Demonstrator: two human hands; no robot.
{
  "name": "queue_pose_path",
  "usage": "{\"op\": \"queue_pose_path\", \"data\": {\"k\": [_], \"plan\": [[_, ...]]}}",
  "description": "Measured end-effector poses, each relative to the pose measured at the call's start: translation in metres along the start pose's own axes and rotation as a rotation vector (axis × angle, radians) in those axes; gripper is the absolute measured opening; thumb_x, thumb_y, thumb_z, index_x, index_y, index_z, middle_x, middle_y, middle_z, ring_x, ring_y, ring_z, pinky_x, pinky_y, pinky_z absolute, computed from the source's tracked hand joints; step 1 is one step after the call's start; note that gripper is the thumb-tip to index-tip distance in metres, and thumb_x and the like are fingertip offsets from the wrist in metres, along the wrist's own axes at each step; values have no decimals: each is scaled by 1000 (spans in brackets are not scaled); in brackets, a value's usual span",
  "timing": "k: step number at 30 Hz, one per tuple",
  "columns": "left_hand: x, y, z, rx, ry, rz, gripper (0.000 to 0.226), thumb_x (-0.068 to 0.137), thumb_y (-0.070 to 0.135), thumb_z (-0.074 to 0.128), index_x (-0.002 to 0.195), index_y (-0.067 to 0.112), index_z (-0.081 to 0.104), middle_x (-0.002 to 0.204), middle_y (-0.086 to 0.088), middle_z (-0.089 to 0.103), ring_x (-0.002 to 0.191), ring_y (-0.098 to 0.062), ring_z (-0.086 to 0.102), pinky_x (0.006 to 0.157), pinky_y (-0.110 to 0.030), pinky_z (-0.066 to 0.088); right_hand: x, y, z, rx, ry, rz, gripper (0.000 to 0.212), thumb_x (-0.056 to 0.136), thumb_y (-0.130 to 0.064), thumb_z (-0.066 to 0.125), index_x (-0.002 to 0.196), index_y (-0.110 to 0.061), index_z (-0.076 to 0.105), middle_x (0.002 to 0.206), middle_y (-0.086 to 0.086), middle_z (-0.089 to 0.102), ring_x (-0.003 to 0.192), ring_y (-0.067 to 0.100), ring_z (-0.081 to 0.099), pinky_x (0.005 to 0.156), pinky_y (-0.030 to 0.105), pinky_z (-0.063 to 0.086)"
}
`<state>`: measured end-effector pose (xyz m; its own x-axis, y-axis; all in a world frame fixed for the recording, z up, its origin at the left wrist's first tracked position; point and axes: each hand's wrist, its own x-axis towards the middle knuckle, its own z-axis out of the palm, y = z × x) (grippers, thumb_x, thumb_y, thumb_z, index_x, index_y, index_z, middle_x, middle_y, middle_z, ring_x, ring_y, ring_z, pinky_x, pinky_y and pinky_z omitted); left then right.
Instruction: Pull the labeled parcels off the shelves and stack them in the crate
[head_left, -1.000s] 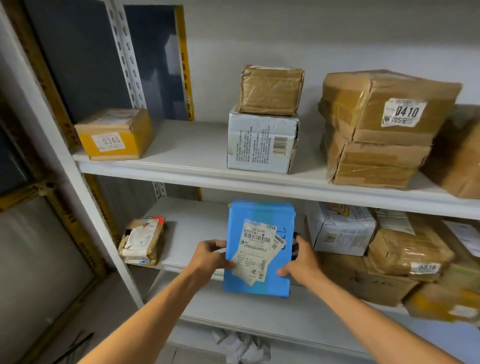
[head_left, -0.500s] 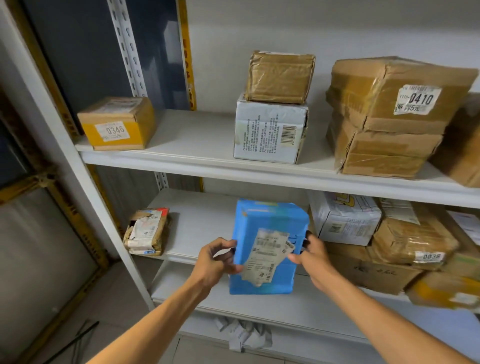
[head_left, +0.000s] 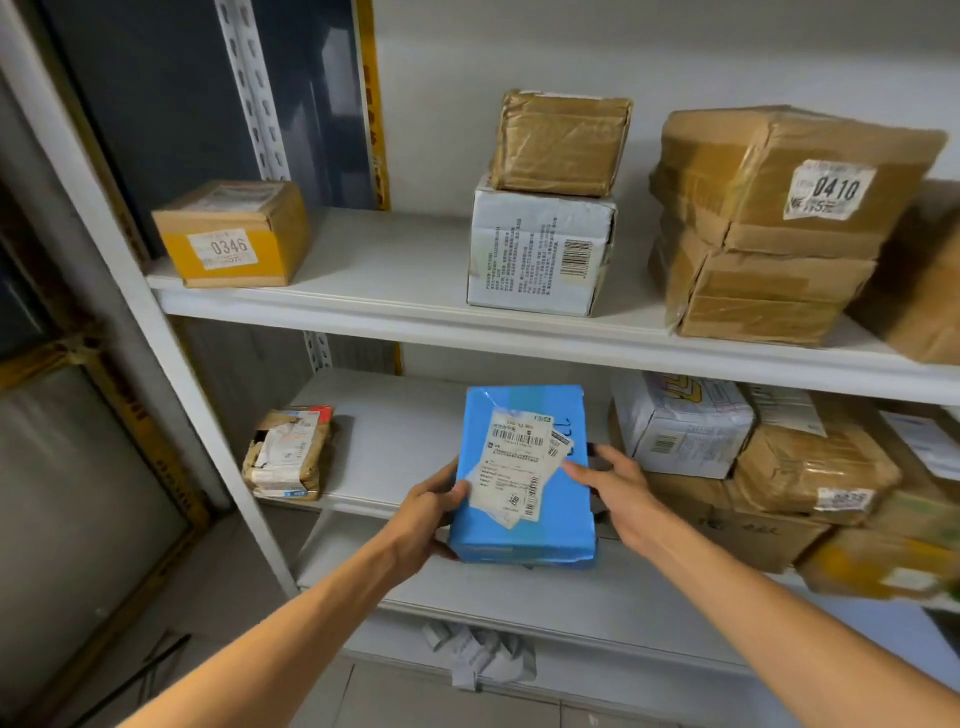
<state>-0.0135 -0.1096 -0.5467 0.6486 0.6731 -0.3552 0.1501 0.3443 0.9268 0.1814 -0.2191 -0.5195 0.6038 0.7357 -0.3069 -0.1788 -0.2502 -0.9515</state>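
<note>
Head view, looking forward and down at white metal shelving. At the centre, both of the person's hands hold a blue parcel (head_left: 522, 525), flat face up, in front of the front edge of the middle shelf (head_left: 395, 431). I cannot tell whether its far end touches that shelf. A white label (head_left: 517, 462) with barcodes lies crooked on its top face.

The left hand (head_left: 426, 512) grips the parcel's 9 o'clock edge, thumb on top beside the label and fingers curled beneath. The right hand (head_left: 610, 480) grips the 3 o'clock edge, thumb on the top face and fingers wrapped round the side.

On the middle shelf, a small taped packet (head_left: 288, 452) sits at 9 o'clock, well apart from the parcel. A white carton (head_left: 680, 431) sits at 3 o'clock, just beside the right hand, on top of brown boxes.

On the upper shelf (head_left: 389, 270), a yellow box (head_left: 234, 234) marked 0346 stands at 10 o'clock. At 12 o'clock a brown bundle (head_left: 561, 143) rests on a grey carton (head_left: 540, 249). At 2 o'clock a box marked 0410 (head_left: 779, 171) tops another brown box.

Paper scraps (head_left: 478, 654) lie under the lowest shelf at 6 o'clock.
</note>
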Motion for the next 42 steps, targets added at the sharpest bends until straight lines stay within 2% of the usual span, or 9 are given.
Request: {"op": "queue_pose_path", "data": {"k": [3, 8, 13, 17, 26, 33, 35, 37, 42], "plan": [[3, -6, -5, -136, 47, -83, 32, 104, 18, 38, 126, 36, 52, 114, 3, 68, 104, -25, 64, 75, -57, 56, -5, -8, 2, -109, -67, -31, 33, 90, -8, 64, 122, -15, 60, 112, 5, 67, 101, 20, 64, 79, 32, 52], [5, 11, -5, -94, 61, -100, 30, 99, 36, 45, 119, 22, 63, 119, -1, 68, 93, -19, 66, 74, -37, 56, -12, -20, 1, -162, -119, -62, 32, 97, -15, 53, 128, -18, 59, 111, 1, 69, 86, 5, 64, 61, 13, 45], [5, 30, -6, -19, 55, 12, 34, 94, 42, 45, 112, 24, 67, 123, -6, 66, 102, -16, 63, 77, -29, 51, -13, -31, -9, -131, -99, 0, 33, 92, -44, 56, 104, -18, 72, 93, 4, 75, 86, 22, 68, 71, 28, 47], [5, 49, -1, 59, 146, -54, 48, 92, 57, 40, 103, 19, 68, 107, -8, 63, 77, -17, 59, 66, -25, 45, -7, -36, -3, -72, -95, 86, 47, 83, -64, 55, 92, -21, 72, 77, 5, 72, 81, 23, 65, 77, 33, 46], [7, 90, -1, 255, 222, -125, 61, 90, 69, 33, 85, 13, 55, 83, -9, 62, 73, -19, 58, 76, -32, 49, 2, -65, 20, -214, -9, 368, 68, 79, -79, 46, 84, -12, 54, 83, 15, 62, 72, 26, 61, 67, 31, 51], [17, 69, -14, 79, 229, -78, 25, 93, 43, 54, 89, 19, 60, 88, -7, 68, 75, -20, 63, 74, -31, 51, 16, -42, 32, -134, -116, 151, 17, 81, -19, 72, 96, -11, 68, 87, 7, 70, 74, 18, 65, 64, 25, 51], [28, 53, -23, 49, 154, 16, 19, 87, 15, 66, 106, 17, 64, 105, -9, 72, 86, -24, 69, 81, -34, 55, 25, -28, 32, -123, -150, 80, 36, 78, 4, 72, 113, -4, 64, 105, 7, 71, 93, 20, 66, 78, 26, 54], [41, 39, -33, 7, 120, 66, 53, 77, -6, 71, 123, 17, 57, 115, -11, 69, 96, -29, 69, 84, -40, 57, 29, -16, 35, -105, -173, 26, 55, 76, 18, 67, 123, -8, 58, 114, 3, 65, 107, 18, 60, 91, 30, 51], [61, 21, -51, 15, 148, 41, 72, 68, -12, 76, 127, 18, 49, 116, -9, 67, 94, -25, 69, 70, -31, 58, 53, 15, 51, -71, -185, 13, 72, 77, 25, 59, 134, -18, 52, 119, -2, 61, 113, 17, 58, 99, 35, 49]]}}
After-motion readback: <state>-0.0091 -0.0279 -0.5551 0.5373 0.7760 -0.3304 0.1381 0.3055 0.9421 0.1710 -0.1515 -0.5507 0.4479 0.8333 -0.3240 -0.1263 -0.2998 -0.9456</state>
